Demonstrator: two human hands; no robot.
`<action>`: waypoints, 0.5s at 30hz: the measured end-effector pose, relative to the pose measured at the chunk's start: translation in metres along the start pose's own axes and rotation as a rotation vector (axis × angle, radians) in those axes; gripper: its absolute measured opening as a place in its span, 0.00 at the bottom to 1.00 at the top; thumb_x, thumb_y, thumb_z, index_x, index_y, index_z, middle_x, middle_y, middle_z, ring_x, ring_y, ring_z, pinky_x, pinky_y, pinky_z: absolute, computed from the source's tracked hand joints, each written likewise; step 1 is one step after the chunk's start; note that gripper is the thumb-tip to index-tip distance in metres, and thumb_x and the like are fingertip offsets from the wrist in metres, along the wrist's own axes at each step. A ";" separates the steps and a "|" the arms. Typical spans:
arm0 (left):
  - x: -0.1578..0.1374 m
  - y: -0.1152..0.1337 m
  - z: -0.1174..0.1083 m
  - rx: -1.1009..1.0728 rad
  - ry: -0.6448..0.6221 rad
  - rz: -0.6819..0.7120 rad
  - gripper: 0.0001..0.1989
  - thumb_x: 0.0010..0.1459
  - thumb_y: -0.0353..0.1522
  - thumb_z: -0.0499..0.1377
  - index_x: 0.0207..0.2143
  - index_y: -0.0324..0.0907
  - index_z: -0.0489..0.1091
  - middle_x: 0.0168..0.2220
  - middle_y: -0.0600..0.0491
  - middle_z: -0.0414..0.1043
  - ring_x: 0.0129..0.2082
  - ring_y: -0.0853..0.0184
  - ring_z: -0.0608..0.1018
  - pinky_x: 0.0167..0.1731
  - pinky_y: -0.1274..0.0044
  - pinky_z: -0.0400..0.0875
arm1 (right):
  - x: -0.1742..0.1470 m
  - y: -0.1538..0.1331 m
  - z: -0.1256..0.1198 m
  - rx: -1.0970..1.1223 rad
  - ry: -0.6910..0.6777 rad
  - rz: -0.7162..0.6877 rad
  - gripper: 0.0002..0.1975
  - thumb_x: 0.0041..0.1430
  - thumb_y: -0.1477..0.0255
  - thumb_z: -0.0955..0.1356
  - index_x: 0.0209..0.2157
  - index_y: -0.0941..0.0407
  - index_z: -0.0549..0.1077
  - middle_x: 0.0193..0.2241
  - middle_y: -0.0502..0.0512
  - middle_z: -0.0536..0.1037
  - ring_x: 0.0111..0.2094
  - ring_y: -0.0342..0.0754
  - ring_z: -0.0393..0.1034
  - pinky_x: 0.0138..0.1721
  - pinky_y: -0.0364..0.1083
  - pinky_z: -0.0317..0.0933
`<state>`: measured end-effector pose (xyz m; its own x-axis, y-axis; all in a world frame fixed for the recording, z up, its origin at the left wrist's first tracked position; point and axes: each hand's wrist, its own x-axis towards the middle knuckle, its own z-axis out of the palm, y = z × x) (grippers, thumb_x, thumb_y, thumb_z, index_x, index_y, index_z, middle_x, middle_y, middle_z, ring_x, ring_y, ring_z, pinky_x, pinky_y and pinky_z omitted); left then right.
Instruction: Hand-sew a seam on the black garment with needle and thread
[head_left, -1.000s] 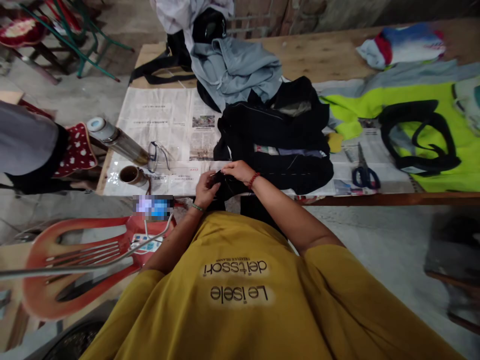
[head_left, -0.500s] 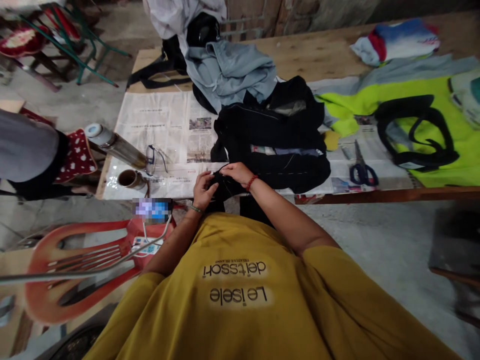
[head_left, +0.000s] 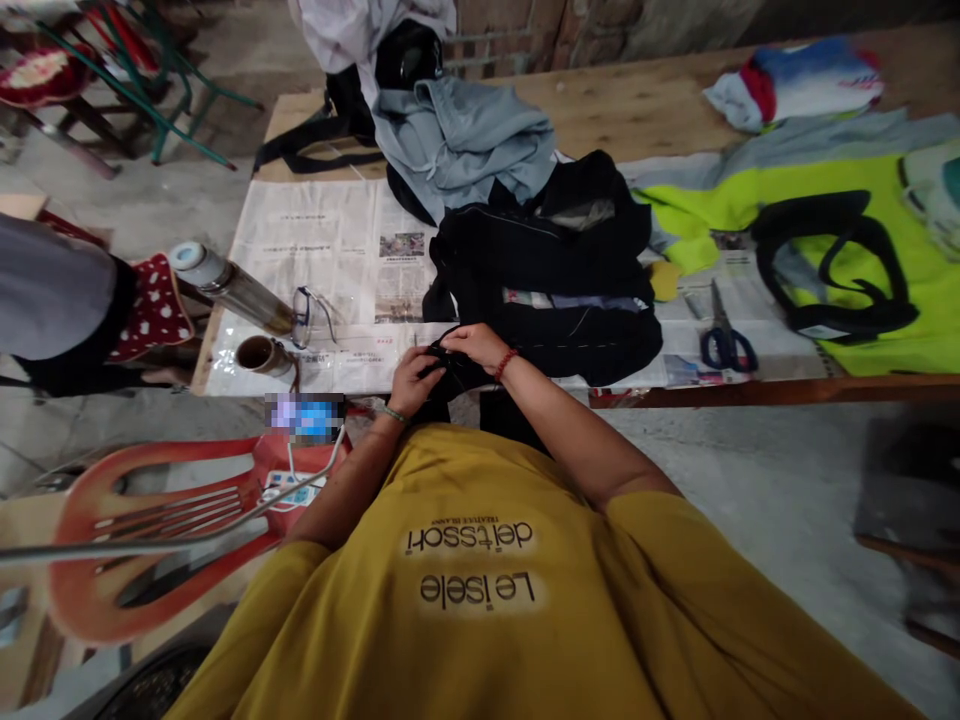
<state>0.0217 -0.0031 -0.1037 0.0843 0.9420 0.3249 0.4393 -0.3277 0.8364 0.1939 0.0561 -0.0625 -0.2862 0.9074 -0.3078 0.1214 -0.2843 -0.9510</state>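
A black garment (head_left: 544, 245) with pale stitch lines lies bunched along the table's front edge. Its near left corner is between my hands, close to my body. My left hand (head_left: 415, 383) has its fingers curled on this black cloth from the left. My right hand (head_left: 478, 347), with a red bead bracelet at the wrist, pinches the cloth's upper edge from the right. Whether a needle or thread is in the fingertips is too small to make out. Dark-handled scissors (head_left: 726, 345) lie to the right of the garment.
Newspaper (head_left: 315, 225) covers part of the wooden table. A flask (head_left: 236, 288), a brown cup (head_left: 262, 357) and glasses (head_left: 301, 315) stand or lie at left. Grey clothing (head_left: 465, 140) is behind, a yellow-green garment (head_left: 817, 200) at right. A red chair (head_left: 150, 460) and a seated person (head_left: 56, 285) are at left.
My left hand's fingers have drawn in closer over the black cloth. My right hand keeps its pinch in nearly the same place.
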 end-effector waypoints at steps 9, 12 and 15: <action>0.007 0.008 0.005 0.061 -0.057 -0.010 0.06 0.56 0.35 0.60 0.35 0.43 0.75 0.37 0.51 0.70 0.38 0.66 0.74 0.41 0.74 0.71 | -0.002 -0.004 0.005 -0.092 0.061 -0.015 0.03 0.44 0.75 0.68 0.22 0.60 0.74 0.19 0.47 0.73 0.23 0.39 0.64 0.30 0.39 0.58; 0.007 0.007 0.006 0.046 -0.081 0.017 0.07 0.57 0.34 0.59 0.35 0.42 0.74 0.40 0.49 0.70 0.42 0.65 0.73 0.44 0.72 0.71 | -0.003 -0.007 0.011 -0.173 0.152 0.009 0.04 0.44 0.76 0.67 0.20 0.59 0.72 0.19 0.47 0.72 0.23 0.39 0.63 0.28 0.39 0.56; 0.007 0.007 0.007 0.037 -0.130 0.091 0.06 0.58 0.34 0.58 0.34 0.43 0.73 0.43 0.48 0.69 0.47 0.64 0.72 0.49 0.69 0.69 | -0.002 -0.011 0.013 -0.195 0.228 0.059 0.04 0.45 0.76 0.66 0.20 0.59 0.71 0.18 0.48 0.72 0.22 0.39 0.62 0.28 0.39 0.56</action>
<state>0.0315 0.0017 -0.0989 0.2387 0.9108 0.3367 0.4569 -0.4113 0.7887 0.1804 0.0532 -0.0514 -0.0556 0.9435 -0.3266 0.3178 -0.2934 -0.9016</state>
